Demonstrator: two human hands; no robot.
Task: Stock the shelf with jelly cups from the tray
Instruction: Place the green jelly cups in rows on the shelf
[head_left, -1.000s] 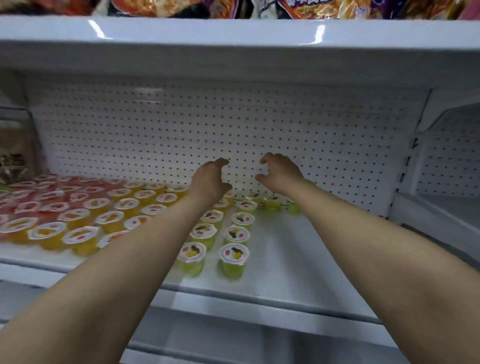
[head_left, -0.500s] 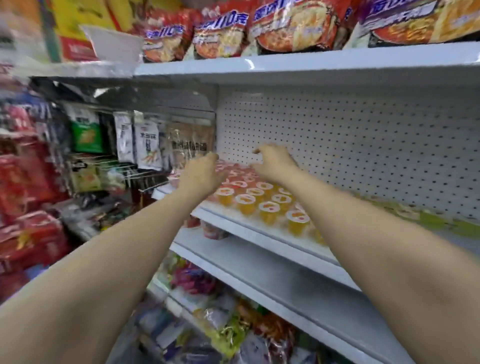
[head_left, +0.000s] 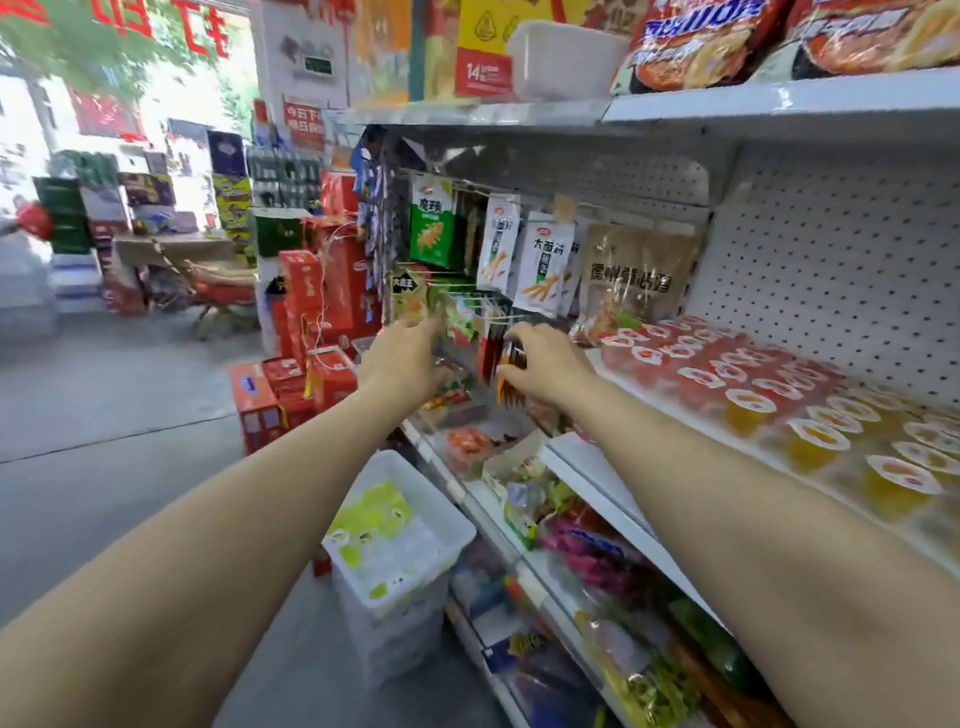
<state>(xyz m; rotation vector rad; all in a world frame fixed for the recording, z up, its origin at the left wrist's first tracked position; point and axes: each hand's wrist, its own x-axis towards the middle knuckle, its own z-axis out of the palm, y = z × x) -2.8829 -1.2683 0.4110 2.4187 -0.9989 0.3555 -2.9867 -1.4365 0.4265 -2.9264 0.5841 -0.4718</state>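
Both my bare arms reach forward into the middle of the frame. My left hand (head_left: 402, 364) and right hand (head_left: 545, 366) hang in the air, fingers loosely curled, holding nothing. At lower centre a white tray (head_left: 447, 512) sits on the floor with green jelly cups (head_left: 371, 512) inside. On the right, the shelf (head_left: 670, 410) carries rows of red and orange jelly cups (head_left: 748, 400). Hanging snack packets (head_left: 543, 262) fill the centre, behind my hands.
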